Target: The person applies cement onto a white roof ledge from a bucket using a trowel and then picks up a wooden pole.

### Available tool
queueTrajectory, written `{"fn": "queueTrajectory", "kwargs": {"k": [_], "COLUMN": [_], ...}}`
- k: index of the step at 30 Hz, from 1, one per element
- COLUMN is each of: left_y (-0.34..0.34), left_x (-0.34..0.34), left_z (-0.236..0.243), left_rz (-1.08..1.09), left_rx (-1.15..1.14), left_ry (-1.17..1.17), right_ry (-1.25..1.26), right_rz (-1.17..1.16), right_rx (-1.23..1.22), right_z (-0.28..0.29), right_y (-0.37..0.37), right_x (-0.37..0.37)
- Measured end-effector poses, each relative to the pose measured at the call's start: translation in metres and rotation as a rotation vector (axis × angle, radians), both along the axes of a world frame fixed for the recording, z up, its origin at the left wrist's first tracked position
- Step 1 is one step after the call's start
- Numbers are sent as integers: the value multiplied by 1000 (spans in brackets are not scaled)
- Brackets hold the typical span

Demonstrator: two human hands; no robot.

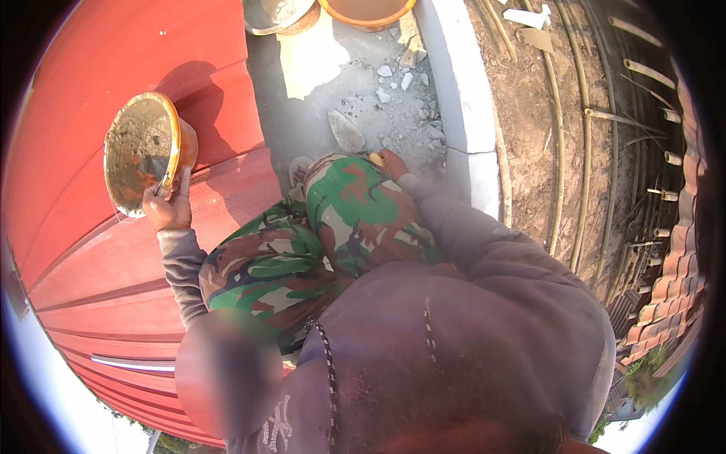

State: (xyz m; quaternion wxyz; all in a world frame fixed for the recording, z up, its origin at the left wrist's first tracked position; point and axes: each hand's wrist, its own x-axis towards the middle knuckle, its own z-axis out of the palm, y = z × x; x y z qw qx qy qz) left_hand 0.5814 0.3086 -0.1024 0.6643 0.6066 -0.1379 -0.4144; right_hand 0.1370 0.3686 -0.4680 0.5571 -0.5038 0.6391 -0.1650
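At the left, a round orange basin (187,144) with wet grey mortar inside is over the red metal roofing. My left hand (169,209) is closed on its near rim. A dark patch shows in the mortar near my fingers; I cannot make out what it is. My right hand (392,163) is low beside my right knee, closed around the pale wooden handle of a trowel. The trowel's grey, mortar-coated blade (346,131) points away from me over the dusty concrete. My knee partly hides the handle's join with the blade.
Red ribbed roofing (91,250) covers the left side. Two more basins, one an orange basin (368,23), stand at the far end of the concrete strip. Broken rubble (384,94) lies there. A white low wall (463,98) borders it, with bamboo poles (582,136) and roof tiles beyond.
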Motion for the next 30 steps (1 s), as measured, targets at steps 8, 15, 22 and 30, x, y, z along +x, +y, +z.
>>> {"fn": "queueTrajectory", "kwargs": {"k": [8,15,22,30], "left_y": [10,10,14,8], "left_x": [14,9,9,13], "left_z": [4,4,6,0], "left_rz": [48,19,36,1], "left_rx": [-8,2,-11,-31], "left_ry": [51,95,68,85], "right_ry": [253,348,384,418], "right_rz": [-362,-355,-496,-682], "right_rx": [111,11,-13,10], "right_z": [76,77,78,73], "right_y": [-50,-45,-46,-99], "right_x": [9,-5,-27,-24]}}
